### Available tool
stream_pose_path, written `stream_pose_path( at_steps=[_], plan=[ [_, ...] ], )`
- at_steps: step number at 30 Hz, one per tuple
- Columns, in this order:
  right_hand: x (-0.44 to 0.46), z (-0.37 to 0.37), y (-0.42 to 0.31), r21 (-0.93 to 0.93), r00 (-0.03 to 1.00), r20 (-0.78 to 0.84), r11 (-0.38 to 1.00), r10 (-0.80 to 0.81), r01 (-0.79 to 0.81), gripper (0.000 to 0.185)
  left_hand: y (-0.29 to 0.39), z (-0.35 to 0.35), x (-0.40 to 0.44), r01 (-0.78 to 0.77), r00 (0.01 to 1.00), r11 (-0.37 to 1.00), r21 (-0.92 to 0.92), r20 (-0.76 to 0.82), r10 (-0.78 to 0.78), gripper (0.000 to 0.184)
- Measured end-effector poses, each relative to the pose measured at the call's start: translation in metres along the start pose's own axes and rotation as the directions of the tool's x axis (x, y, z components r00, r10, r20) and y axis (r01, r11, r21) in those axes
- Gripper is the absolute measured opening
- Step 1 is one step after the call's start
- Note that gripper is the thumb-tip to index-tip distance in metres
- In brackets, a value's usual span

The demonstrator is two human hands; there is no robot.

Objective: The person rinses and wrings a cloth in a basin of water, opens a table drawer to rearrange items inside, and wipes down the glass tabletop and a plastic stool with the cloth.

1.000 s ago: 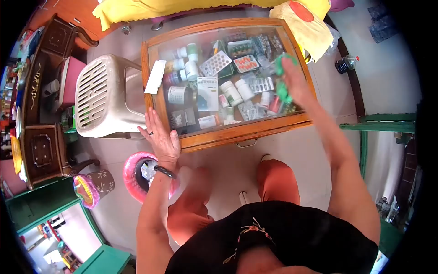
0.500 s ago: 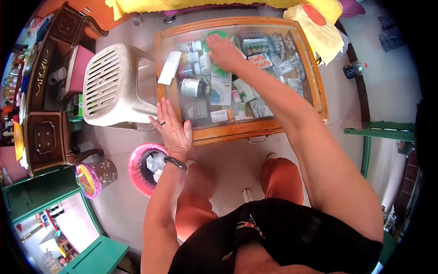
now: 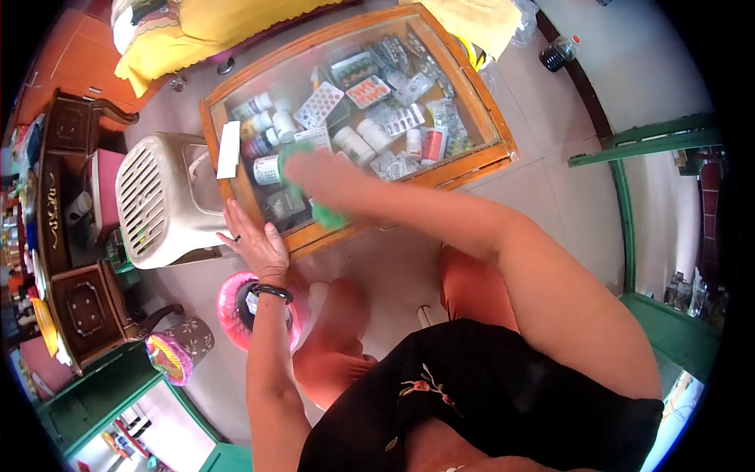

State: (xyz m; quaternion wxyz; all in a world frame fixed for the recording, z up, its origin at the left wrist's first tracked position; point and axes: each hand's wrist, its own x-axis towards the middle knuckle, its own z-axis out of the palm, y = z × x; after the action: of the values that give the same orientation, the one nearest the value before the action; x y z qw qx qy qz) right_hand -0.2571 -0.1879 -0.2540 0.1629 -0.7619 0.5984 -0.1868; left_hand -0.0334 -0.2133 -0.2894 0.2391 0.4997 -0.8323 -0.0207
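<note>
A glass-topped wooden table (image 3: 464,169) stands before me, with bottles, blister packs and boxes of medicine showing beneath its glass. My left hand (image 3: 255,240) rests on the table's near left corner, open, fingers spread along the wooden frame. On the glass near the front edge, my right hand (image 3: 318,175) presses a green cloth (image 3: 326,216); motion blurs the fingers. Part of the cloth hangs toward the front of the frame. Beside the left edge of the glass lies a folded white paper (image 3: 228,149). A white pill bottle (image 3: 267,170) is visible under the glass by my right hand.
A beige plastic stool (image 3: 157,204) stands against the table's left side. Near my left forearm is a pink-rimmed bin (image 3: 228,311), with a patterned bin (image 3: 193,338) farther left. A dark wooden desk (image 3: 86,299) lines the left. A bottle of dark liquid (image 3: 557,55) stands right of the table.
My right hand has swept the green cloth from the far part of the glass toward the near left. My left hand stays at the corner. The view has turned and shifted.
</note>
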Motion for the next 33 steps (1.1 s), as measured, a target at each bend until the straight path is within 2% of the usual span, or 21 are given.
stream_pose_path(
  at_steps=[1, 2, 3, 4, 6, 8, 10, 12, 15, 18, 21, 24, 26, 28, 30, 31, 32, 33],
  plan=[
    [0.016, 0.015, 0.038, -0.113, 0.971, -0.232, 0.993, -0.053, 0.027, 0.027, 0.002, -0.001, 0.0, 0.003, 1.0, 1.0, 0.002, 0.009, -0.003, 0.076],
    [0.021, -0.013, 0.06, -0.011, 0.978, -0.185, 0.995, 0.095, -0.099, 0.027, 0.002, -0.001, 0.001, 0.007, 1.0, 1.0, 0.005, 0.009, -0.007, 0.077],
    [0.037, -0.016, 0.095, -0.017, 0.955, -0.241, 0.983, 0.173, -0.182, 0.026, 0.001, 0.0, 0.003, 0.001, 1.0, 1.0, 0.007, -0.002, -0.001, 0.077],
    [0.039, -0.034, 0.116, -0.212, 0.945, -0.277, 0.949, 0.171, -0.234, 0.025, -0.001, 0.001, 0.003, -0.006, 1.0, 1.0, 0.008, -0.011, 0.006, 0.077],
    [0.039, -0.03, 0.186, -0.406, 0.869, -0.495, 0.888, -0.013, -0.218, 0.028, 0.0, 0.002, 0.001, -0.003, 1.0, 1.0, 0.01, -0.009, 0.003, 0.078],
    [0.021, -0.067, 0.22, -0.166, 0.831, -0.423, 0.871, 0.36, -0.462, 0.037, -0.002, 0.004, 0.001, 0.0, 1.0, 1.0, 0.019, -0.005, 0.0, 0.078],
    [-0.009, -0.071, 0.28, -0.409, 0.805, -0.55, 0.769, 0.221, -0.491, 0.043, -0.003, 0.003, 0.001, 0.002, 1.0, 1.0, 0.031, -0.005, -0.002, 0.078],
    [-0.041, -0.081, 0.284, -0.386, 0.766, -0.538, 0.705, 0.352, -0.595, 0.049, 0.001, 0.0, 0.002, 0.005, 1.0, 0.999, 0.041, -0.001, -0.005, 0.077],
    [-0.086, -0.072, 0.268, -0.325, 0.659, -0.635, 0.635, 0.402, -0.701, 0.051, 0.001, 0.0, 0.001, 0.003, 1.0, 0.998, 0.058, -0.015, -0.002, 0.076],
    [-0.131, -0.071, 0.239, -0.109, 0.538, -0.523, 0.574, 0.661, -0.811, 0.054, -0.001, 0.0, 0.0, 0.005, 1.0, 0.999, 0.046, -0.018, -0.004, 0.073],
    [-0.174, -0.074, 0.191, -0.035, 0.323, -0.402, 0.338, 0.857, -0.941, 0.052, -0.002, -0.002, -0.001, -0.016, 0.999, 0.999, 0.028, -0.027, 0.017, 0.073],
    [-0.228, -0.072, 0.163, -0.073, 0.309, -0.376, 0.304, 0.874, -0.95, 0.046, -0.004, 0.0, -0.003, -0.014, 0.999, 0.997, 0.073, -0.032, 0.016, 0.072],
    [-0.265, -0.075, 0.149, -0.065, 0.205, -0.256, 0.195, 0.945, -0.979, 0.037, -0.004, -0.002, -0.004, -0.011, 0.999, 0.997, 0.076, -0.034, 0.013, 0.073],
    [-0.336, -0.057, 0.163, -0.179, 0.256, -0.197, 0.222, 0.946, -0.959, 0.034, -0.004, 0.0, -0.004, -0.003, 1.0, 0.998, 0.07, -0.027, 0.005, 0.074],
    [-0.38, -0.064, 0.189, -0.514, 0.378, -0.118, 0.269, 0.918, -0.814, 0.039, -0.006, 0.0, -0.005, 0.007, 1.0, 0.996, 0.085, -0.018, -0.006, 0.076],
    [-0.372, -0.076, 0.183, -0.289, 0.276, -0.255, 0.199, 0.927, -0.936, 0.043, -0.009, 0.002, -0.006, -0.011, 1.0, 0.996, 0.092, -0.027, 0.014, 0.075],
    [-0.359, -0.099, 0.169, -0.039, 0.133, -0.357, 0.128, 0.925, -0.991, 0.047, -0.01, 0.004, -0.005, -0.014, 0.999, 0.995, 0.099, -0.03, 0.017, 0.075],
    [-0.347, -0.111, 0.168, -0.008, 0.232, -0.478, 0.26, 0.847, -0.966, 0.049, -0.011, 0.006, -0.005, -0.015, 0.999, 0.994, 0.106, -0.033, 0.018, 0.075]
  ],
)
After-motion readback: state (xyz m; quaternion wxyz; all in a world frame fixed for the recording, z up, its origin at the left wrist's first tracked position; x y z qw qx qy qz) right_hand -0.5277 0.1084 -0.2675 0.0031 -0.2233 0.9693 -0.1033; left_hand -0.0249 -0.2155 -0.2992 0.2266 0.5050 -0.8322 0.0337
